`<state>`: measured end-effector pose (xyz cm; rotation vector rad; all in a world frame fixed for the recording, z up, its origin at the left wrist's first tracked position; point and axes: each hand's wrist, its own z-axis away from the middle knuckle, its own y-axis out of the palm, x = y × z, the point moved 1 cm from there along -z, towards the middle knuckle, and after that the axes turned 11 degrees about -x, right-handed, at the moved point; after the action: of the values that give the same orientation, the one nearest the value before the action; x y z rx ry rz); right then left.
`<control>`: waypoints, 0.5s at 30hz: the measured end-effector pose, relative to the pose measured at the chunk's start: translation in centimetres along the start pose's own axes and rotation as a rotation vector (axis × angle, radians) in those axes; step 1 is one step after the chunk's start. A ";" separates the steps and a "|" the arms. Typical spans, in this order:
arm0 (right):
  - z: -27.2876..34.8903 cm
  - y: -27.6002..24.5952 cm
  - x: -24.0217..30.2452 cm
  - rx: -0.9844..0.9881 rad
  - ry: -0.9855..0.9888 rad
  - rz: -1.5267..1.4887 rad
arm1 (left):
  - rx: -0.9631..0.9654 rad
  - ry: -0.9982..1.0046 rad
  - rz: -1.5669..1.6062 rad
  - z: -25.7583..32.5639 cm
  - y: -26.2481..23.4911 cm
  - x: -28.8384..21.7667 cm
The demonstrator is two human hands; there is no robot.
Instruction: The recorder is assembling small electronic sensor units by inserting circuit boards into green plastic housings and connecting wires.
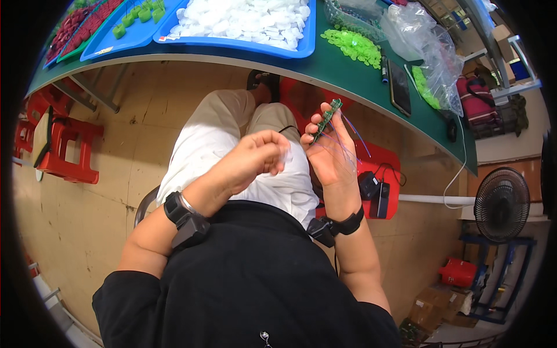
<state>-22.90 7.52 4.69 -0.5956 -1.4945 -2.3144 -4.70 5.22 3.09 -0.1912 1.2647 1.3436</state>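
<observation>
The left hand [255, 155] is raised above the lap, its thumb and index finger drawn close together; a pale, see-through blur shows at their tips, and I cannot tell whether they pinch anything. Just across from those fingers, the right hand [332, 153] grips a narrow row of green circuit boards [325, 123], with the thumb on one side and the other fingers curled around the opposite side. Blue-violet wires [361, 139] trail from the boards past the thumb, and finer strands cross the palm below.

The step in hand appears to be handling the wires on these boards, the right hand steadying while the left works. The next move seems to call for a fine, precise pinch by the left fingers, with the boards kept firm and the loose wires untangled.

Beyond the right fingertips runs the green desk [342, 76], carrying a dark phone [399, 87] and a loose spread of bright green discs [354, 47]. Farther forward of the left fingers, a blue tray [309, 35] holds heaped white pieces [238, 20].
</observation>
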 end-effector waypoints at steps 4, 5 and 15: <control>-2.1 0.7 1.2 -0.024 -0.087 -0.066 | 0.364 0.158 -0.546 1.1 0.5 3.4; -2.8 1.0 1.6 -0.016 -0.131 -0.091 | 0.461 0.298 -0.590 1.0 0.5 5.1; -5.6 0.0 3.3 -0.086 -0.278 -0.274 | 0.486 -0.383 -0.315 1.8 2.5 6.9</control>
<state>-26.71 2.22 4.28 -0.8094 -1.6987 -2.5995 -7.51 11.51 -0.01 0.1947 1.1375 0.7317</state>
